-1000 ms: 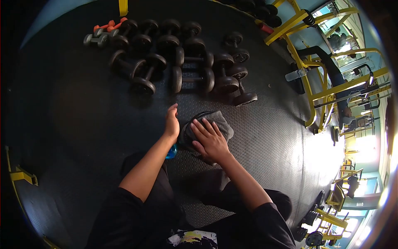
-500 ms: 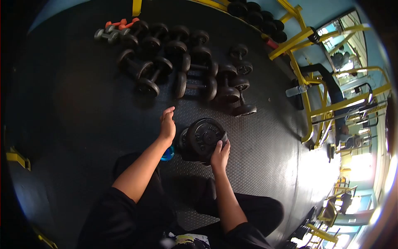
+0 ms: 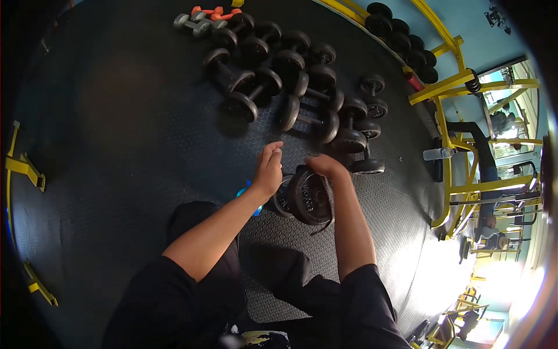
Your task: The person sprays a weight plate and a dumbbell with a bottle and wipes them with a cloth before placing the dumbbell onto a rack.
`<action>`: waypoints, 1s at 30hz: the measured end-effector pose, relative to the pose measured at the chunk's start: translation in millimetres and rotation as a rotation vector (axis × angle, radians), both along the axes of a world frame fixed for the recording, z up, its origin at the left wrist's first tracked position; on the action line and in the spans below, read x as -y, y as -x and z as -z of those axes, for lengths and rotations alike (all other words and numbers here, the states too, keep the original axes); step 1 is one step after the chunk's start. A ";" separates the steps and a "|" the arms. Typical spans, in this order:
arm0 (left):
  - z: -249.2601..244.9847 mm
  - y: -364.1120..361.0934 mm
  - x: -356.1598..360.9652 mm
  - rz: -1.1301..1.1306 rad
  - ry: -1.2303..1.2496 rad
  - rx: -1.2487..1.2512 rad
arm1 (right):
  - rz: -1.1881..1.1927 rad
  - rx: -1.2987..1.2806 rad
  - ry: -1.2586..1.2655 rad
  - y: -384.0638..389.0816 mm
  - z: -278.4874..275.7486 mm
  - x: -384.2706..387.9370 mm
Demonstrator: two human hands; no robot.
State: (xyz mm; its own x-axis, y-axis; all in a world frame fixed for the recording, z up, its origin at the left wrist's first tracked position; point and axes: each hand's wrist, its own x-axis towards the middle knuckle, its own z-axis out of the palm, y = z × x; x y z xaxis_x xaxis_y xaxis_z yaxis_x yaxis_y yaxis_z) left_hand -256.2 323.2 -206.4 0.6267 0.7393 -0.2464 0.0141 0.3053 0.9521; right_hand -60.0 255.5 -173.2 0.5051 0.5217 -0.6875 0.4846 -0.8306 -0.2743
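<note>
A black dumbbell [image 3: 311,198] stands on end on the floor in front of me, its round upper plate with raised lettering facing up. My right hand [image 3: 326,165] bends over the plate's far edge, fingers closed on a dark cloth [image 3: 332,203] that hangs along the right side. My left hand [image 3: 269,170] is raised just left of the dumbbell, fingers stretched out, holding nothing. Partly hidden behind my left wrist is a bright blue object [image 3: 257,208].
Several black dumbbells [image 3: 311,119] lie in rows beyond my hands, with small grey [image 3: 192,24] and orange ones [image 3: 206,10] at the far left. Yellow gym frames [image 3: 444,157] and a clear bottle [image 3: 437,154] stand right. A person [image 3: 490,227] is in the right background.
My right hand has moved from the plate's near right side up to its far edge. The view has shifted, so the dumbbells appear further right and higher.
</note>
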 end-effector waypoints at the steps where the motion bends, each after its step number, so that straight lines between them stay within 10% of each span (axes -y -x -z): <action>1: -3.1 -0.3 0.0 -0.005 0.040 0.026 | -0.226 0.096 0.161 17.6 -9.5 -14.9; 8: 30.2 -5.4 -8.9 -0.079 0.056 0.016 | -0.516 0.438 0.211 100.8 -21.5 -9.9; 16: 22.9 -4.7 -12.8 -0.075 0.081 -0.024 | -0.895 0.827 -0.293 148.7 -1.7 58.6; 30: 18.9 9.3 -21.9 -0.007 0.073 0.020 | -1.157 0.768 -0.295 120.3 -40.8 56.2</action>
State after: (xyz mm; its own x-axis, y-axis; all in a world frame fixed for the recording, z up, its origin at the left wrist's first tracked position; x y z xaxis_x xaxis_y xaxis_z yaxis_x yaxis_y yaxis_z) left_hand -265.5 345.2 -225.3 0.6271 0.7241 -0.2871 -0.0069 0.3737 0.9275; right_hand -180.3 199.3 -132.4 -0.1069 0.9657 -0.2367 0.9464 0.1718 0.2735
